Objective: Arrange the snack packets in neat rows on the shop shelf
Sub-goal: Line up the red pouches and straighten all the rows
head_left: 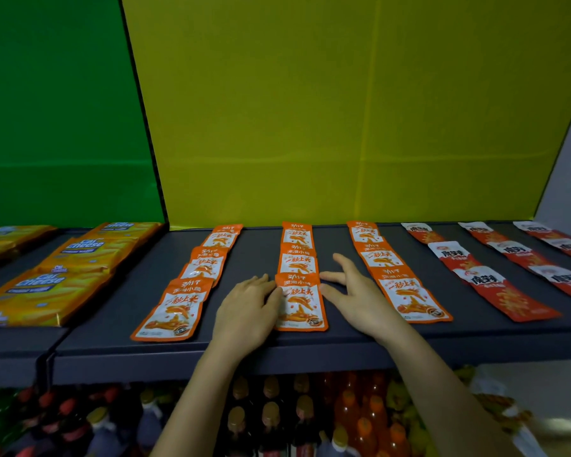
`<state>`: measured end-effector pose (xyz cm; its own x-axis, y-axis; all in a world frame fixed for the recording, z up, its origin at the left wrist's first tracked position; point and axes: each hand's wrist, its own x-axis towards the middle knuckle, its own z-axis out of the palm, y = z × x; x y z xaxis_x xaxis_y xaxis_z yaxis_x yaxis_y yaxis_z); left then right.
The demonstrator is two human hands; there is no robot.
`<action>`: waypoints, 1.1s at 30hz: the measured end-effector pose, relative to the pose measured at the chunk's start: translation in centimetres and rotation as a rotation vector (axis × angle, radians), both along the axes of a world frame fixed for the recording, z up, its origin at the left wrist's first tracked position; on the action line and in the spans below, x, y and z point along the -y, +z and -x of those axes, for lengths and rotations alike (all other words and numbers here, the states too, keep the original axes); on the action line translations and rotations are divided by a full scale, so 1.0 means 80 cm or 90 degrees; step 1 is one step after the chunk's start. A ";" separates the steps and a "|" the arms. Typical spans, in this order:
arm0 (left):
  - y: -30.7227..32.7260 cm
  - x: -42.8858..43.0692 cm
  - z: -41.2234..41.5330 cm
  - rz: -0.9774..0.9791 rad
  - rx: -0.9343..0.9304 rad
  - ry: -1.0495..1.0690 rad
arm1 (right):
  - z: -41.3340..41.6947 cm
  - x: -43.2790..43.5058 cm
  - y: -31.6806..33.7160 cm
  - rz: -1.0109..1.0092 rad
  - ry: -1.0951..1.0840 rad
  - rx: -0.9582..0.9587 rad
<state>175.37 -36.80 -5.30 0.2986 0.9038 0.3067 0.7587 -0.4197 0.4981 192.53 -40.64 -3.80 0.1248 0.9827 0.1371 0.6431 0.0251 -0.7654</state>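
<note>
Orange snack packets lie in three rows on the dark shelf (112, 311). The front packet of the middle row (301, 303) sits between my hands. My left hand (246, 313) lies flat with its fingertips against that packet's left edge. My right hand (355, 291) rests at its right edge, fingers spread, fingertips touching the packet's upper right side. Neither hand grips anything. The left row (175, 308) is slightly skewed; the right row (406, 295) runs back to the yellow wall. Red packets (505, 291) form further rows on the right.
Yellow cheese wafer packs (43, 295) lie on the shelf's left part. A yellow back panel (343, 110) and a green panel (53, 110) rise behind. Several bottles (277, 413) stand on the shelf below.
</note>
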 end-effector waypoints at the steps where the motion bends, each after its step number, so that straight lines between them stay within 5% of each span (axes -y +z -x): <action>1: 0.001 0.002 -0.001 -0.005 -0.007 -0.007 | 0.000 0.000 0.000 -0.002 -0.001 -0.001; 10: -0.001 0.008 -0.004 -0.080 -0.001 0.029 | -0.002 -0.003 -0.001 -0.020 0.003 0.006; 19: 0.028 0.007 0.070 -0.242 0.142 0.159 | 0.052 -0.017 0.043 -0.158 0.052 0.042; 29: 0.036 -0.086 0.157 0.042 0.028 0.105 | 0.180 -0.101 0.047 0.022 0.041 0.196; 33: 0.023 -0.107 0.153 0.073 0.112 0.083 | 0.206 -0.125 0.027 0.047 -0.011 0.162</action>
<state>163.14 -28.24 -3.49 0.1281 0.9629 0.2375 0.6999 -0.2575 0.6662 176.08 -30.62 -1.64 0.1124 0.9892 0.0940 0.8148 -0.0376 -0.5786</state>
